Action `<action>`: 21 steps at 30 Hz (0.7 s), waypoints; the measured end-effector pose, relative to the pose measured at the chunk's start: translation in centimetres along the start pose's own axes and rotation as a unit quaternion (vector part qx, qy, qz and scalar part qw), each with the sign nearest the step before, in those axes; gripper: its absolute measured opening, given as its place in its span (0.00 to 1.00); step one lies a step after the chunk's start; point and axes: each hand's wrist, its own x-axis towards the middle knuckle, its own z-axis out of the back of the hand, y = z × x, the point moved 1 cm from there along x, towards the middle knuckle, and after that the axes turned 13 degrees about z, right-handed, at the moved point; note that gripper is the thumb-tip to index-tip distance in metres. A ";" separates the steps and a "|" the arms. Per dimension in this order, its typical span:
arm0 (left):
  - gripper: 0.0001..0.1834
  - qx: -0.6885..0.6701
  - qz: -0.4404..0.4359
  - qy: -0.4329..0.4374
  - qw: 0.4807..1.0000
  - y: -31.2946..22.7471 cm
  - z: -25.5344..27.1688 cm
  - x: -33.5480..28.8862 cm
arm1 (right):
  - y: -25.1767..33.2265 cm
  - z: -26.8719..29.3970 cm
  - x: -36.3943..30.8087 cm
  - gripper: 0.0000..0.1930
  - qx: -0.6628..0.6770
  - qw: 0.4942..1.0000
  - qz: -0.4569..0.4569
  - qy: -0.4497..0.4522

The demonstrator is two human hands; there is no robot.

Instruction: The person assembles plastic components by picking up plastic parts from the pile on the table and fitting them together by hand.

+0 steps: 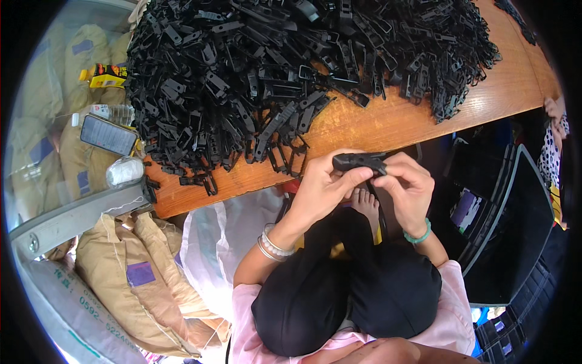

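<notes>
My left hand (323, 189) and my right hand (412, 193) are raised above my lap, just off the near edge of the table. Between them they hold a dark, elongated black plastic part (359, 161). The left thumb presses along its near side, with the fingers curled behind it. At its right end, my right thumb and fingertips pinch it; they hide that end. Just beyond my hands, a big heap of black plastic clip-like parts (233, 79) covers much of the table, some with open rectangular loops.
The wooden table (370, 124) has its near edge across the middle. On its left lie a phone (109, 134), a clear bottle (118, 113) and a white roll (125, 172). Brown sacks (130, 273) stand below left, and a large black panel (506, 236) at right. Another person's hand (553, 109) shows far right.
</notes>
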 end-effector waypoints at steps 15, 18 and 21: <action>0.13 0.394 -0.253 -0.008 0.883 -5.8 0.7 1.0 | -1.2 0.6 0.4 0.11 0.200 0.970 -0.127 -0.055; 0.09 0.483 -0.322 -0.113 0.807 -7.4 1.2 2.7 | -1.6 0.9 0.6 0.11 0.126 0.986 -0.102 -0.029; 0.10 0.536 -0.383 -0.142 0.738 -8.3 1.3 5.2 | -1.7 0.8 1.2 0.11 0.018 0.999 -0.036 0.000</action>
